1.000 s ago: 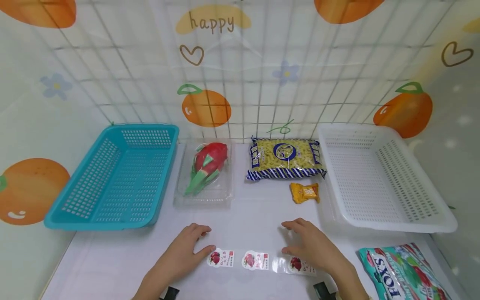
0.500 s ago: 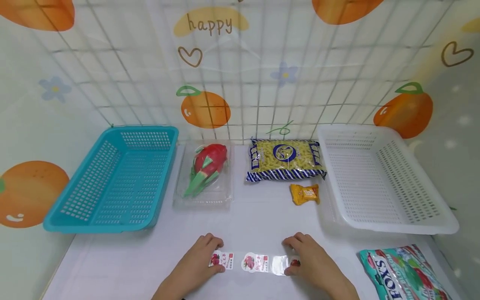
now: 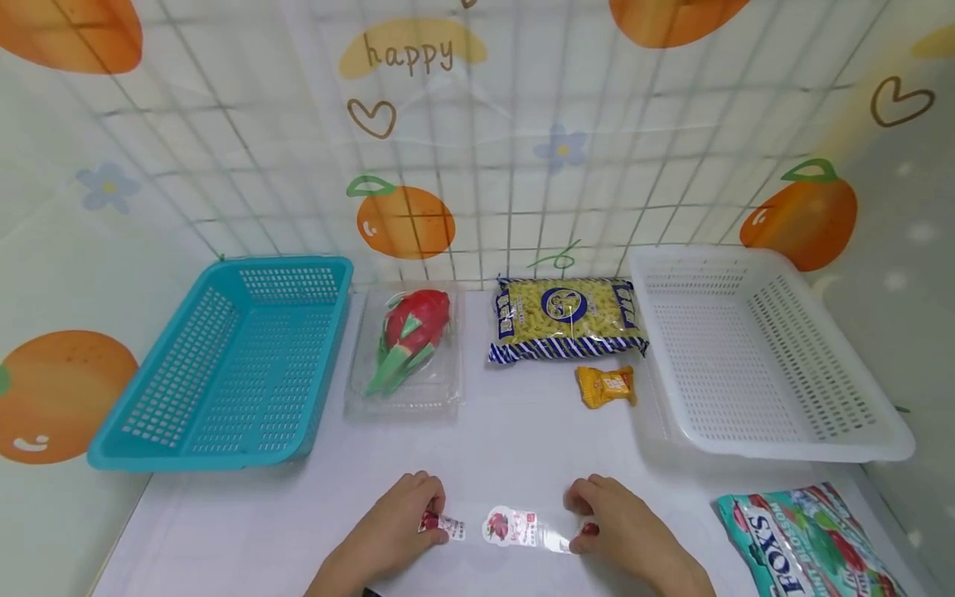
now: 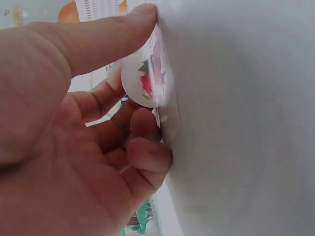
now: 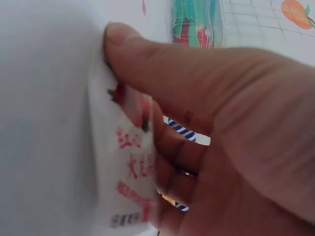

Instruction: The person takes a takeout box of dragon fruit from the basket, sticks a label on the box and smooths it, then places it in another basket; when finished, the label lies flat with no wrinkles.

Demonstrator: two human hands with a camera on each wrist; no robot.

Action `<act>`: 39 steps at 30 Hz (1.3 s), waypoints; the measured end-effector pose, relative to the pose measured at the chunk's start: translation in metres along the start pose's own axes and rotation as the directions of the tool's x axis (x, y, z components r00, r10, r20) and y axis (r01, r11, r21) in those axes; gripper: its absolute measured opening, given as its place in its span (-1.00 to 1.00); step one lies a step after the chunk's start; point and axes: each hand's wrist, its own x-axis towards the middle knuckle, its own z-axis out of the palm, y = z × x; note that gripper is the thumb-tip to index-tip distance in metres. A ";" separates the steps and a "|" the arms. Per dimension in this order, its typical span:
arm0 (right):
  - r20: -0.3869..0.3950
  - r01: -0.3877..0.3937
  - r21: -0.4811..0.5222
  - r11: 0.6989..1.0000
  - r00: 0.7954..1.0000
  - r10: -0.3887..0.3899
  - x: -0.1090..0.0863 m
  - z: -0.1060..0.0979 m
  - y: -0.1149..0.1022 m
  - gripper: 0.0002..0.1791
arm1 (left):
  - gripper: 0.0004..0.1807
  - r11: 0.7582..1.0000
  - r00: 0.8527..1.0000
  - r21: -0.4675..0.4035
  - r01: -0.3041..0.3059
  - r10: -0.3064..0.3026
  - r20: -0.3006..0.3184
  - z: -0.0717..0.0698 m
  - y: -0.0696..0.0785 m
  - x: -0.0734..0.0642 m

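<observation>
A clear strip of stickers, printed with dragon fruit pictures and red lettering, lies across the front of the white table. My left hand grips its left end, thumb at the near edge and curled fingers at the far edge. At the other end my right hand does the same. Close up in the left wrist view, a round sticker end shows between thumb and fingers. In the right wrist view the strip's sticker bends within the grasp. The hands partly cover the two outer stickers.
A dragon fruit lies on a clear plastic box. Right of it are a pasta bag and a small yellow packet. A teal basket stands left, a white basket right, a FOX'S candy bag front right.
Both hands have come down onto the strip's ends and their fingers have closed on it. The outer stickers now bend between the fingers. The view has shifted slightly.
</observation>
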 end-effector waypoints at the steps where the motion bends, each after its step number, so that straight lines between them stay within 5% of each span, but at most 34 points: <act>1: 0.011 0.000 0.004 1.000 1.000 0.000 0.000 0.000 0.000 -0.57 | -0.67 1.000 1.000 -0.012 0.006 -0.006 0.004 0.000 0.000 0.000; 6: 0.038 0.007 -0.012 1.000 0.999 -0.007 0.001 -0.002 0.001 -0.63 | -0.77 1.000 1.000 -0.027 0.015 -0.014 0.008 -0.002 0.000 0.001; 15: 0.066 0.007 -0.027 1.000 0.998 -0.005 0.001 -0.003 -0.003 -0.68 | -0.82 0.999 0.996 -0.043 0.013 -0.017 -0.083 -0.007 0.000 0.002; 26: 0.099 0.027 0.046 0.999 0.995 -0.032 0.002 -0.004 -0.001 -0.76 | -0.71 0.968 0.989 -0.211 0.135 -0.118 0.091 -0.022 -0.005 0.003; 32: 0.123 0.059 0.108 0.992 0.990 -0.072 0.002 -0.005 -0.002 -0.84 | -0.90 0.966 0.990 -0.238 0.098 -0.070 0.125 -0.050 -0.004 0.000; 39: 0.198 0.035 0.232 0.972 0.977 -0.083 0.005 0.003 -0.014 -0.77 | -0.75 0.919 0.991 -0.372 0.129 -0.136 0.006 -0.087 0.012 0.010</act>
